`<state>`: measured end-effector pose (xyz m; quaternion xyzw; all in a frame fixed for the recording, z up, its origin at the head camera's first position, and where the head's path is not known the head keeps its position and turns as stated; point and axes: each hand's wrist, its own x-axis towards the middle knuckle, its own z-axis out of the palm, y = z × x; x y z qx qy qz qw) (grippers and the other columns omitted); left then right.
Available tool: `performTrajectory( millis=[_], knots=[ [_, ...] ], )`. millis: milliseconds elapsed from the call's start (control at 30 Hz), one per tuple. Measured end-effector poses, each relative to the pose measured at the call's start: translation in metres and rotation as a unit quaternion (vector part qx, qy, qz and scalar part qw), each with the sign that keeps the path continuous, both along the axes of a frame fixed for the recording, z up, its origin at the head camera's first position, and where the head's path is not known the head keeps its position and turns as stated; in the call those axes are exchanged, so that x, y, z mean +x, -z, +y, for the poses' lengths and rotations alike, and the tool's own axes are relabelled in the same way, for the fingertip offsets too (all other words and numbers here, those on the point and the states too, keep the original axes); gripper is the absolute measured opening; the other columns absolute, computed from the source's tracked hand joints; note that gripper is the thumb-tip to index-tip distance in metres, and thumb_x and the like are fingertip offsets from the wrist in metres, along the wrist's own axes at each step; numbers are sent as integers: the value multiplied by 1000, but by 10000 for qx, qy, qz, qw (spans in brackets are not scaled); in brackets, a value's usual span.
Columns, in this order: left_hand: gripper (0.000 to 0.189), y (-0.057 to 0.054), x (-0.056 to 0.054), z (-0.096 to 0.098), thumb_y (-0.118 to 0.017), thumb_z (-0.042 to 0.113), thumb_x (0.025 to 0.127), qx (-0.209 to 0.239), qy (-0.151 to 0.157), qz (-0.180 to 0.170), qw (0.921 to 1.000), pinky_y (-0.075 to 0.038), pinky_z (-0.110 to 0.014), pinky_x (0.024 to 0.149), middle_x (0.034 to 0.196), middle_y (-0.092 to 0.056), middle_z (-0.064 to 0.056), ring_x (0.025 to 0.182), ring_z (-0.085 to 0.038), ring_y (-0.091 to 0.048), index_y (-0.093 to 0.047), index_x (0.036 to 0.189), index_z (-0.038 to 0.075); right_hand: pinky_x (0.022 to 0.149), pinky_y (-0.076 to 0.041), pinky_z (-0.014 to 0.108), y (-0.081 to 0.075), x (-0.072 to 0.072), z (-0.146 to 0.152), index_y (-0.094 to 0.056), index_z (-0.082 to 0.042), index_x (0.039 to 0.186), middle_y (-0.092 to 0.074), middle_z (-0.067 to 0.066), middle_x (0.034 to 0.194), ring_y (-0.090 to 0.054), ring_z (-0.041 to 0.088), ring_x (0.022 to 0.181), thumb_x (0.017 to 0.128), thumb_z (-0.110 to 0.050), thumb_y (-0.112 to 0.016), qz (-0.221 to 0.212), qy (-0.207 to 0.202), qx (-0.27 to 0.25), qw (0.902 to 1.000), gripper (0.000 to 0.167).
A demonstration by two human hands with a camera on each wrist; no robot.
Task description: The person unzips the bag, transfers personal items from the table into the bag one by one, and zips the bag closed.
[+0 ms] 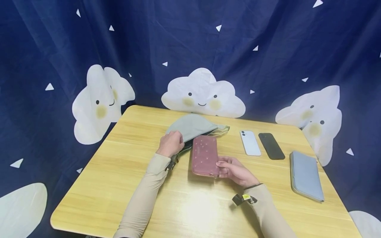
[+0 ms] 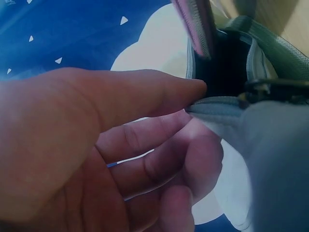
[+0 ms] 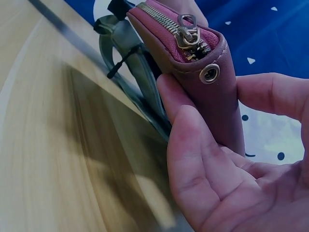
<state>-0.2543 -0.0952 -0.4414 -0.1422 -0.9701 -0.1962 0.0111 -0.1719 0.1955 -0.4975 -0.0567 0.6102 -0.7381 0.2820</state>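
Note:
My right hand pinches a dark pink zip wallet at its right edge, thumb on top and fingers beneath. Its gold zip pull and a metal eyelet show in the right wrist view. The wallet's far end is at the opening of a grey-green waist bag with a strap and black buckle. At the bag's left end, my left hand pinches the zipped edge of the opening between thumb and fingers. In the left wrist view the bag's mouth gapes dark, with the wallet's corner over it.
On the right of the wooden table lie a white phone, a black phone and a light blue zip wallet. A dark blue curtain with clouds hangs behind the table.

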Motion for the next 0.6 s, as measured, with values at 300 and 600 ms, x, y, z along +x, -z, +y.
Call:
performTrajectory(
  millis=[300,600],
  knots=[
    [26,0,1,0,-72,14,88,-16,49,-8,10000,-48,-40,59,73,-67,-2,67,-21,-59,-63,63,16,78,-61,27,-1,-6,-10,-28,16,150,-76,-5,93,-72,5,73,102,-8,-57,-90,82,40,9999,61],
    [21,-2,3,2,-73,15,88,-22,19,-51,10000,-52,-43,64,78,-71,-3,71,-22,-64,-67,68,15,76,-61,24,-1,-12,-18,-48,2,133,-72,-5,93,-72,7,73,103,-9,-56,-208,410,-46,9989,33]
  ],
)
